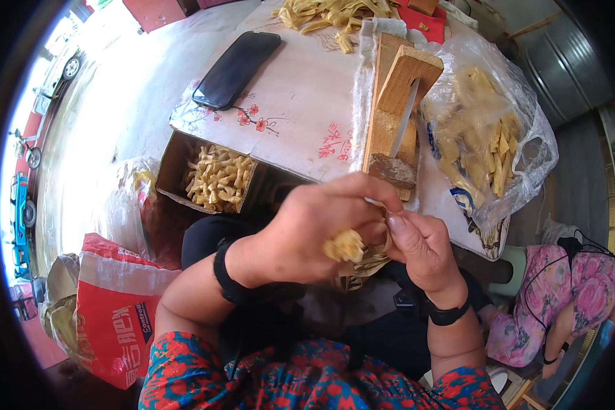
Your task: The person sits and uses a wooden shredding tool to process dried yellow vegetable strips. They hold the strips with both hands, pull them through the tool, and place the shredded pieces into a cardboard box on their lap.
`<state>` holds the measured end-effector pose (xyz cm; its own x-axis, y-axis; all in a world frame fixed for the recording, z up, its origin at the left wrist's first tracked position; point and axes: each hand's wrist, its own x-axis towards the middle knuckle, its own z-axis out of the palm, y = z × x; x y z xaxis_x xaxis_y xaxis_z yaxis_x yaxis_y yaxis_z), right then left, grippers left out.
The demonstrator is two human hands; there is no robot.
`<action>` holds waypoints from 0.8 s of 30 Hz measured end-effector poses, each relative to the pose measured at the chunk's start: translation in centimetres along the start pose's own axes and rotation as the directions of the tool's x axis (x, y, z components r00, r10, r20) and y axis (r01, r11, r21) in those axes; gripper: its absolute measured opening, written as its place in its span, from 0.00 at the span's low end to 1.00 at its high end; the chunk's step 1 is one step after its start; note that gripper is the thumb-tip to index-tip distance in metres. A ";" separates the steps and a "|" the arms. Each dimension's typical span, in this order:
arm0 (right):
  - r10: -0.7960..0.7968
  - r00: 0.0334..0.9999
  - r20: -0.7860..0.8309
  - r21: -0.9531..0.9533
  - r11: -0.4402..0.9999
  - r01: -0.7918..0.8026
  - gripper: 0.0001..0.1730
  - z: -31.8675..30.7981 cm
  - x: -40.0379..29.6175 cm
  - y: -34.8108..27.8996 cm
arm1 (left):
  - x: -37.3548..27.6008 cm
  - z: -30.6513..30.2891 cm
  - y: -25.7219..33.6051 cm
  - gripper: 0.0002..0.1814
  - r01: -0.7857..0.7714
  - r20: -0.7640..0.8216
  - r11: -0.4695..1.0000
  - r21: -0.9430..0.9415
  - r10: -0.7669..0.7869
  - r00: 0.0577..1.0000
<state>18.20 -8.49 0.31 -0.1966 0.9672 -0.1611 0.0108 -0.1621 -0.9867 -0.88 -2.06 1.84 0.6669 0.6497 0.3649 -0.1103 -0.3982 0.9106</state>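
My left hand (307, 230) is closed around a bundle of pale yellow strips (344, 246), whose frayed end sticks out below the fingers. My right hand (420, 241) meets it at the fingertips, thumb and forefinger pinched on a thin strand at the bundle. Just beyond my hands, a wooden block jig (384, 123) with an upright metal blade (406, 120) lies on a white cloth (361, 102). To its right a clear plastic bag (523, 113) holds more yellow strips (502, 154). An open cardboard box (166, 164) at the left holds many short knotted yellow pieces (218, 177).
A smartphone (236, 69) and a loose pile of yellow strips (333, 13) lie on the table (297, 102). A red woven sack (115, 307) and a plastic bag (128, 205) stand at the left. At the lower right sits another person in pink floral clothing (569, 302).
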 end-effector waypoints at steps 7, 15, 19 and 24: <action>0.104 0.948 0.301 0.553 0.790 -0.263 0.26 -1.2 -0.5 1.4 | 0.3 -1.4 0.5 0.14 0.151 -0.304 0.971 -0.188 -0.204 0.931; 0.195 0.976 0.096 0.400 0.891 -0.217 0.16 0.3 0.2 -0.1 | 0.5 -0.2 -0.5 0.18 0.481 0.054 0.791 -0.377 -0.500 0.865; 0.065 0.988 -0.143 0.140 0.989 -0.045 0.13 -1.1 -0.1 -1.0 | 0.5 -0.8 0.4 0.06 0.458 -0.097 0.787 -0.414 -0.538 0.837; -0.283 0.822 -0.494 -0.161 0.959 0.233 0.10 -2.0 2.5 -1.0 | 3.2 0.2 -1.6 0.05 0.361 -0.301 0.895 -0.262 -0.431 0.851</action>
<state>19.68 -5.56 0.81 0.3191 0.9379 0.1359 0.1224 0.1014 -0.9873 1.53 0.52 1.50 0.3928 0.9193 -0.0236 -0.0510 0.0474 0.9976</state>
